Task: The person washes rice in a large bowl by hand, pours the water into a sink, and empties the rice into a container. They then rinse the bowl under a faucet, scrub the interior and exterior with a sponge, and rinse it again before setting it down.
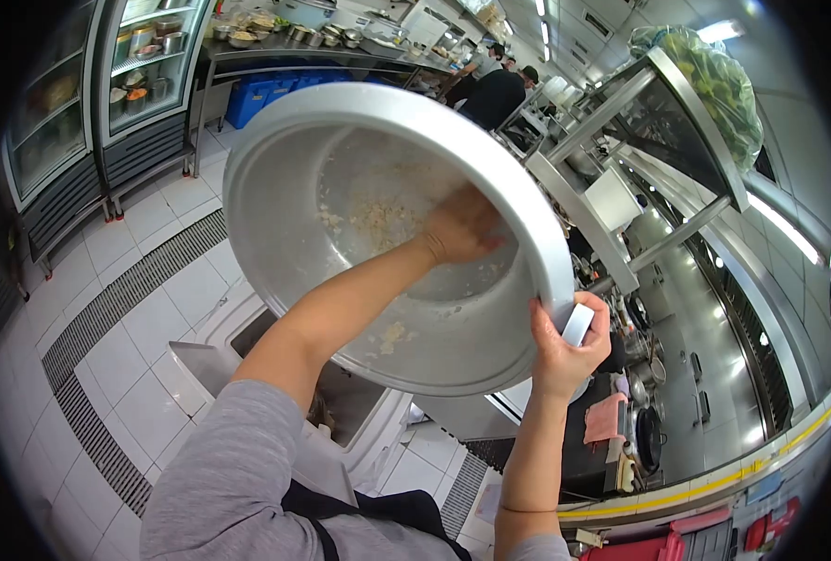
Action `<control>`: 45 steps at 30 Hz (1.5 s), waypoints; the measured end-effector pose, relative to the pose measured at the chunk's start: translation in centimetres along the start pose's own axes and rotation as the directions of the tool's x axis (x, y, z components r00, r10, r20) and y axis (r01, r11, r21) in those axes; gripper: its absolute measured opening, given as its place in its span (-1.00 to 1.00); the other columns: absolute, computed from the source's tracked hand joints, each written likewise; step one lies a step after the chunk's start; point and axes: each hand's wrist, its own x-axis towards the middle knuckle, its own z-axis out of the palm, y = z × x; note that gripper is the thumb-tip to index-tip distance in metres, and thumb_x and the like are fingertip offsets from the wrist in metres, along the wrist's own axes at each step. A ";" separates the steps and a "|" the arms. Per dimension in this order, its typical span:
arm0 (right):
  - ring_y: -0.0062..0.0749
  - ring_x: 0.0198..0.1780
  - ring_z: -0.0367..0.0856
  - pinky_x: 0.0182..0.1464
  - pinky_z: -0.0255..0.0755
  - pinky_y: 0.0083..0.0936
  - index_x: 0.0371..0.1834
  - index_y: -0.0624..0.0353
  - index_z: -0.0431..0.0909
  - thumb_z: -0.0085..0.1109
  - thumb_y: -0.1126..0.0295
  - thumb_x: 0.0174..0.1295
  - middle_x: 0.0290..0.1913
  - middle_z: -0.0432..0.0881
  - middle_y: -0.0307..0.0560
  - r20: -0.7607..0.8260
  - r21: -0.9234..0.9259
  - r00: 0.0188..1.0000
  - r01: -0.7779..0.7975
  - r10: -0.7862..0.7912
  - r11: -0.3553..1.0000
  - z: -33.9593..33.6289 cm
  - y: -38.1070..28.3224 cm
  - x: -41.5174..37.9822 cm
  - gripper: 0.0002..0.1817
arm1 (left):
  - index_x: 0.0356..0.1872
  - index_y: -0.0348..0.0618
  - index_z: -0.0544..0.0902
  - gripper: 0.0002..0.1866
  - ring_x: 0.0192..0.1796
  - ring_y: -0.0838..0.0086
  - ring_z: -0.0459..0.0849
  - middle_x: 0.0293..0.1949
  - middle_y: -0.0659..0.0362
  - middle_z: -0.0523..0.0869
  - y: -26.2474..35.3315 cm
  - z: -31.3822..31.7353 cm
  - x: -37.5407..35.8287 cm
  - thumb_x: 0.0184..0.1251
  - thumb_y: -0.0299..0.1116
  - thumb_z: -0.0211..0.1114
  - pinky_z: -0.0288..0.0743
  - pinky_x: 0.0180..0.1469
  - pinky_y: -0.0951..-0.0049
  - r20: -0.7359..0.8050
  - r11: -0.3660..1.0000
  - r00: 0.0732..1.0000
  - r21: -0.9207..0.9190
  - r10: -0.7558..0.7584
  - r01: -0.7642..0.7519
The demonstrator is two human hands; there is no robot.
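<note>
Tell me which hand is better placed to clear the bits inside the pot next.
Likely the left hand: it is inside the pot, near the pale bits, while the right hand grips the handle.

— How many hands do we count at the big metal pot (453,346)?

— Two: one left hand (462,224) and one right hand (570,344). Of such pots we see one, with one handle (578,323) showing.

— And bins?

— We find one white bin (383,435).

— Floor grates (84,365)?

— Two stretches, by our count, plus two glass fridge doors (146,70) and one pink cloth (605,418).

— Co-workers (493,98)?

— At least three, we think.

— Blue crates (252,98)?

— We can't tell their number; they run together.
</note>
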 end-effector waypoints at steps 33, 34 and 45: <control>-0.68 -0.51 0.39 -0.46 0.29 -0.78 -0.41 0.26 0.40 0.36 0.56 -0.30 -0.50 0.42 -0.25 -0.121 0.000 0.993 -0.005 0.004 1.000 0.9 1.3 0.5 -0.65 | 0.26 -0.35 -0.07 -0.38 0.33 0.10 -0.05 0.30 -0.11 -0.06 1.5 -2.5 -17.4 0.27 -0.22 -0.12 -0.19 0.32 0.27 0.362 0.632 0.659 -0.207 -0.660 0.747; -0.68 -0.51 0.39 -0.46 0.29 -0.78 -0.41 0.26 0.40 0.36 0.56 -0.30 -0.50 0.42 -0.25 -0.122 -0.003 0.993 -0.006 0.005 1.000 0.8 1.6 0.6 -0.65 | 0.26 -0.35 -0.07 -0.38 0.33 0.10 -0.05 0.30 -0.11 -0.06 0.7 -3.6 -16.0 0.27 -0.22 -0.12 -0.19 0.32 0.27 0.364 0.631 0.658 -0.208 -0.659 0.747; -0.65 -0.52 0.42 -0.45 0.32 -0.77 -0.40 0.27 0.41 0.35 0.57 -0.32 -0.51 0.46 -0.23 -0.088 0.011 0.996 -0.017 0.018 1.000 0.0 1.7 0.8 -0.65 | 0.22 -0.19 0.16 -0.38 0.31 0.30 0.06 0.28 0.07 0.12 -6.6 -3.0 -7.8 0.19 -0.06 -0.02 -0.05 0.30 0.34 0.663 0.824 0.538 -0.224 0.521 -0.521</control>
